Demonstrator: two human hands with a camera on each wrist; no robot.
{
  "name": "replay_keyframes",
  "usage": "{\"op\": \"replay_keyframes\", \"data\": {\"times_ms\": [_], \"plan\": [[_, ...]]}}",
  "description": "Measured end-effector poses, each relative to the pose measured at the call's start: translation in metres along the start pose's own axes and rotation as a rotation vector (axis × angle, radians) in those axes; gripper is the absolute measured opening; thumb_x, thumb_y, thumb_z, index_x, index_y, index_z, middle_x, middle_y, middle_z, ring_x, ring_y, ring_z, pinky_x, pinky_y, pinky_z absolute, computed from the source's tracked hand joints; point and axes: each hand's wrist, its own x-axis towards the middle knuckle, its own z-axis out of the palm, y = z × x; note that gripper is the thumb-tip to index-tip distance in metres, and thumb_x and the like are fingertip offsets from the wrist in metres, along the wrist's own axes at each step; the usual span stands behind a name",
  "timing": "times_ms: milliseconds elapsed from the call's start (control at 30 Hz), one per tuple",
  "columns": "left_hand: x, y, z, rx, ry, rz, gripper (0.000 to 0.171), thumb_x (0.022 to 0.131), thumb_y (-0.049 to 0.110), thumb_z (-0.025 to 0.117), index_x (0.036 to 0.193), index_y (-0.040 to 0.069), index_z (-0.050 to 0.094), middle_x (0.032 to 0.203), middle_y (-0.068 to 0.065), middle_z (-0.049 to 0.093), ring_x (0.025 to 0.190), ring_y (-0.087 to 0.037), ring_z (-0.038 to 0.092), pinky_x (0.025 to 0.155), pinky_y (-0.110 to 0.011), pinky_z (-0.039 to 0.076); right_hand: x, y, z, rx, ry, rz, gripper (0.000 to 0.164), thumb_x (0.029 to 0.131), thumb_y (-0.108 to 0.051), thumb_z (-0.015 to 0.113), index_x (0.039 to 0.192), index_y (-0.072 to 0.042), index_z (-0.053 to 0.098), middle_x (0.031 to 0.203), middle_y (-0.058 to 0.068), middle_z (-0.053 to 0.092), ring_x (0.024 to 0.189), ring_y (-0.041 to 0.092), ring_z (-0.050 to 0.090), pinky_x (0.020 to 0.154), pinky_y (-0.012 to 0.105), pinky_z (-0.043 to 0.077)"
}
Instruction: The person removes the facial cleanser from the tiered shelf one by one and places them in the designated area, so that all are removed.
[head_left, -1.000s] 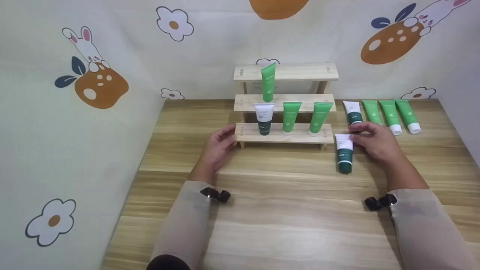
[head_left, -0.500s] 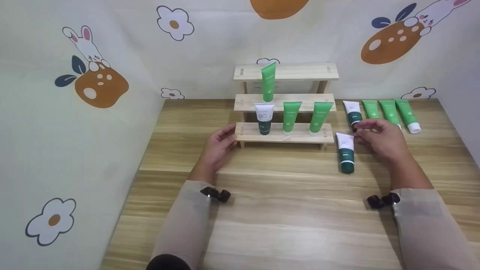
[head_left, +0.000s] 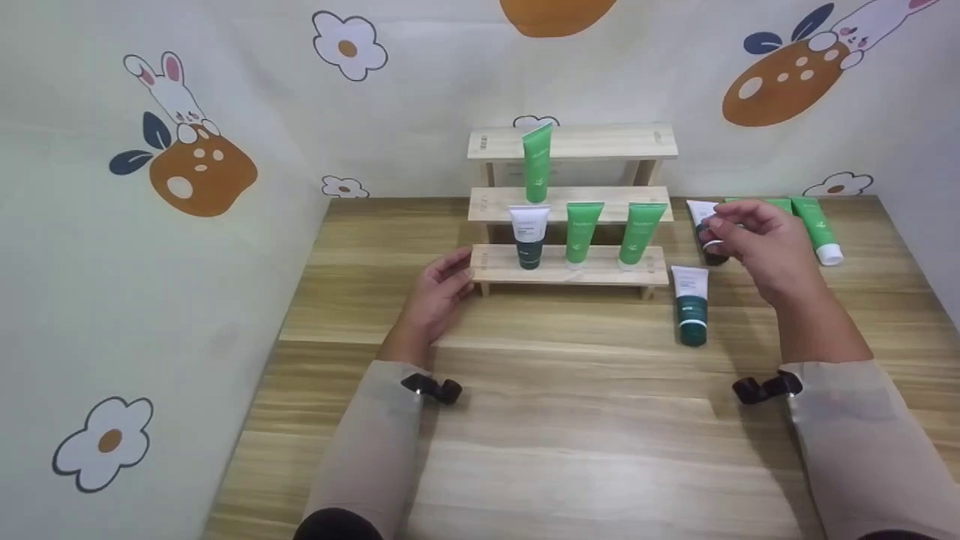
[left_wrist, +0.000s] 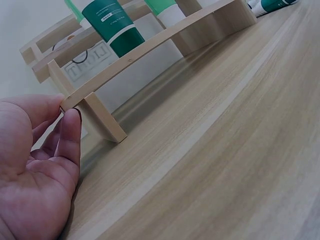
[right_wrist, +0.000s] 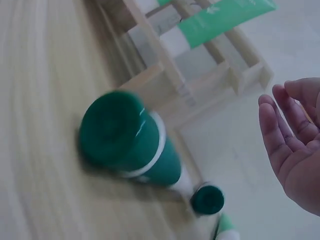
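Note:
At the left end of the three-tier wooden display rack (head_left: 600, 274), my left hand (head_left: 439, 296) pinches the corner of the lowest board between thumb and finger, as the left wrist view shows. My right hand (head_left: 772, 251) hovers over the tubes lying on the right, its fingers loosely bent and nothing between them. Below it lies a white and dark green tube (head_left: 691, 304). Another white and dark green tube (head_left: 701, 214) is partly covered by the fingers. Green tubes (head_left: 817, 225) lie beside it, some hidden behind the hand.
On the lowest board stand a white and dark green tube (head_left: 529, 236) and two green tubes (head_left: 582, 232). One green tube (head_left: 537, 165) stands on the middle board. A patterned backdrop (head_left: 420, 112) closes off the wood-grain table (head_left: 555, 450) behind and at the sides.
My right hand has let go of the front white and dark green tube, which shifted slightly right, and has moved back and up over the other tubes. My left hand has stayed put.

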Motion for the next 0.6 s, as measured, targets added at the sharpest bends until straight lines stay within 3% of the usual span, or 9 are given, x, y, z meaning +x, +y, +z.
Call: {"op": "replay_keyframes", "data": {"times_ms": [167, 467, 600], "plan": [[-0.001, 0.002, 0.0, -0.003, -0.007, 0.005, 0.046, 0.102, -0.007, 0.062, 0.147, -0.003, 0.058, 0.137, -0.01, 0.064, 0.102, -0.013, 0.063, 0.081, -0.02, 0.058, 0.003, -0.022, 0.012, 0.067, -0.033, -0.043, 0.035, 0.094, -0.014, 0.083, 0.124, 0.0, 0.071, 0.103, 0.003, 0.08, 0.09, 0.015, 0.08, 0.077, 0.024, 0.066], [-0.001, 0.002, -0.002, 0.003, -0.013, 0.015, 0.045, 0.101, -0.007, 0.063, 0.146, -0.002, 0.059, 0.135, -0.008, 0.066, 0.102, -0.013, 0.064, 0.082, -0.021, 0.058, 0.013, -0.065, 0.034, 0.081, -0.085, -0.109, 0.039, 0.092, -0.017, 0.085, 0.125, -0.001, 0.071, 0.106, 0.007, 0.079, 0.096, 0.019, 0.08, 0.081, 0.026, 0.066], [-0.002, 0.002, -0.002, 0.002, -0.021, 0.019, 0.046, 0.101, -0.008, 0.062, 0.146, -0.003, 0.058, 0.136, -0.009, 0.066, 0.102, -0.013, 0.064, 0.083, -0.021, 0.058, 0.018, -0.08, 0.046, 0.144, -0.114, -0.127, 0.04, 0.091, -0.015, 0.086, 0.124, 0.0, 0.071, 0.106, 0.009, 0.078, 0.096, 0.021, 0.08, 0.08, 0.028, 0.066]]}}
